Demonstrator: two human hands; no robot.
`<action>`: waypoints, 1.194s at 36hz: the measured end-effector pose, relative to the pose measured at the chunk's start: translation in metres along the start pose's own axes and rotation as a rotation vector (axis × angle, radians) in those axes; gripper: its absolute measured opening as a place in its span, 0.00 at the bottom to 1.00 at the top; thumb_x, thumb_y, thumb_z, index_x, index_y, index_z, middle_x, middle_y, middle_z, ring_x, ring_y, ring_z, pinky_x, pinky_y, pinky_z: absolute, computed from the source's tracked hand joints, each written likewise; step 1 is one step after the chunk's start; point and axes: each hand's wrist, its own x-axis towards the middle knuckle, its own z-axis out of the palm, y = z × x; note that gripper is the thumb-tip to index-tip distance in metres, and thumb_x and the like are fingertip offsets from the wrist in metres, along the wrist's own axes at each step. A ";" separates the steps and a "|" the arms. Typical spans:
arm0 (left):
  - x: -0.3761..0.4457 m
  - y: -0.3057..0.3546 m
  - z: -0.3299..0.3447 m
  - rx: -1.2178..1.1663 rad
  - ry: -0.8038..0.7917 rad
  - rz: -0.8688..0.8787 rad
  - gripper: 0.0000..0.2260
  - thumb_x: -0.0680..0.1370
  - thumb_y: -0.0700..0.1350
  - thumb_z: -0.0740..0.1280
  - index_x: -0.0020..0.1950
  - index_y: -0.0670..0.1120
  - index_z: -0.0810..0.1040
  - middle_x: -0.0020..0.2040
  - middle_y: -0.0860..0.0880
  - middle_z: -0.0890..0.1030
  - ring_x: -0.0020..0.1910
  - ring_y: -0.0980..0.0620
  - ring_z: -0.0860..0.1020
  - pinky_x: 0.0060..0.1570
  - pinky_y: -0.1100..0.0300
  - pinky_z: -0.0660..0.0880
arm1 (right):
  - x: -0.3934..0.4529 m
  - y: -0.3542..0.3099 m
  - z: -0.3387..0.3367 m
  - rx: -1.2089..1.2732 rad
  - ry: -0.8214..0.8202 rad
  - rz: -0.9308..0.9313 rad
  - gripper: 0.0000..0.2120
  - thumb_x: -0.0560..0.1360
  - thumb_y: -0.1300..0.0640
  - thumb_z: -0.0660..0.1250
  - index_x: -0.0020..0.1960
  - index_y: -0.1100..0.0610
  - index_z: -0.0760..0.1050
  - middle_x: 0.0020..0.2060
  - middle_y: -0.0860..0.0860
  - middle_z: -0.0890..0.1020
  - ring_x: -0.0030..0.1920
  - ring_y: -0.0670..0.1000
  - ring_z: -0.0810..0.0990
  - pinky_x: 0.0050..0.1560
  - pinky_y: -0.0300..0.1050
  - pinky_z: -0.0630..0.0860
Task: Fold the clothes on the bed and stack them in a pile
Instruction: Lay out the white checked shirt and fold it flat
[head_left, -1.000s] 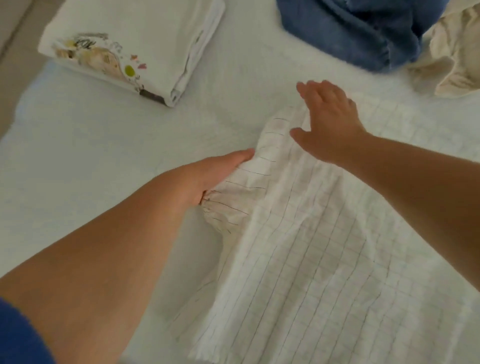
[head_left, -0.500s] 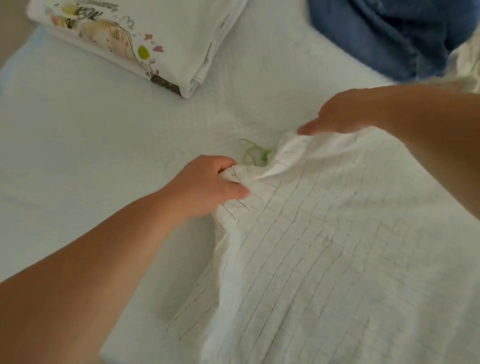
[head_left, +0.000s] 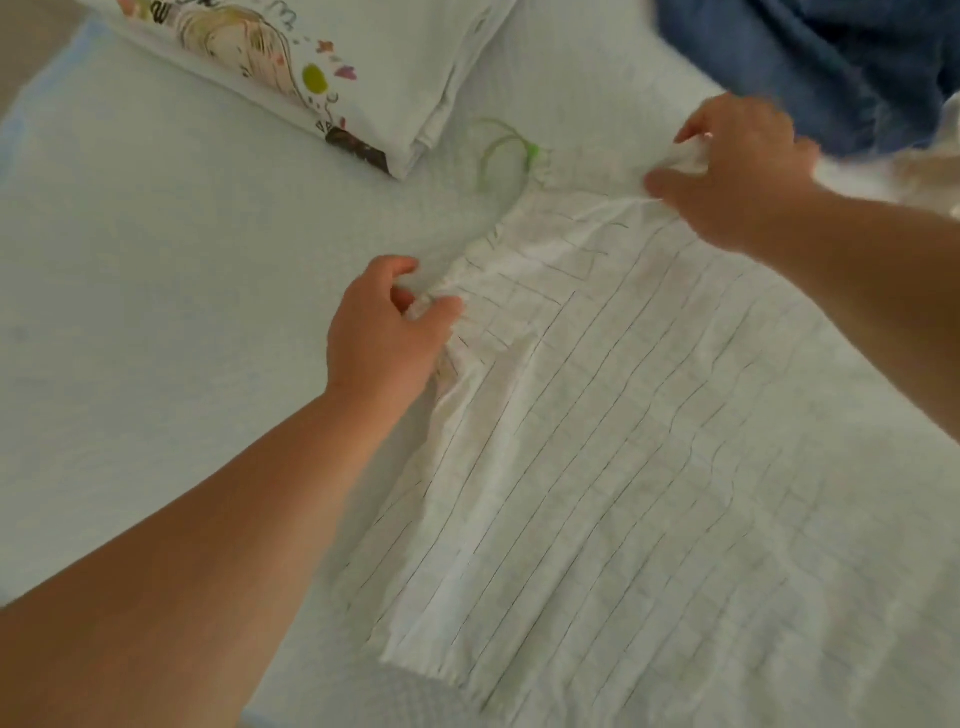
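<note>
- Here, a white cloth garment with a thin dark grid pattern (head_left: 649, 441) lies spread on the pale bed (head_left: 156, 312), stretching from between the two hands down toward the person.
- The left hand (head_left: 387, 338) pinches the gathered edge of the garment between thumb and curled fingers, at the garment's near-left upper corner.
- The right hand (head_left: 737, 171) grips a bunched piece of the same edge, farther away and to the right; its fingers are curled round the cloth.
- Between the hands the gathered edge runs in a slanting line, slightly slack and creased.
- A thin green drawstring loop (head_left: 498, 150) lies on the bed just beyond that edge, between the hands and nearer the right one.
- Beyond the left hand sits a folded white garment with a colourful cartoon print (head_left: 332, 67).
- Beyond the right hand lies a crumpled blue fabric garment (head_left: 810, 67), near the knuckles; whether it touches them I cannot tell.
</note>
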 end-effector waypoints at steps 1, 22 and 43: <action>0.000 -0.004 0.000 -0.018 0.020 -0.055 0.19 0.72 0.54 0.70 0.60 0.50 0.73 0.45 0.53 0.77 0.41 0.58 0.74 0.37 0.70 0.65 | -0.006 -0.001 0.007 -0.039 0.033 -0.004 0.20 0.74 0.45 0.66 0.63 0.51 0.69 0.63 0.51 0.69 0.66 0.55 0.66 0.66 0.54 0.59; -0.170 -0.090 -0.063 -0.007 -0.537 -0.350 0.25 0.66 0.50 0.76 0.59 0.60 0.68 0.47 0.66 0.75 0.41 0.70 0.76 0.35 0.74 0.69 | -0.341 -0.037 0.088 0.153 -0.483 -0.161 0.28 0.74 0.47 0.66 0.71 0.52 0.64 0.72 0.51 0.62 0.73 0.53 0.55 0.71 0.54 0.53; -0.201 -0.113 -0.078 -0.811 -0.360 -0.520 0.05 0.76 0.43 0.66 0.46 0.47 0.82 0.42 0.49 0.84 0.37 0.56 0.81 0.37 0.63 0.77 | -0.408 -0.023 0.109 0.270 0.009 -0.229 0.12 0.74 0.60 0.60 0.51 0.57 0.82 0.45 0.52 0.82 0.48 0.53 0.78 0.50 0.45 0.72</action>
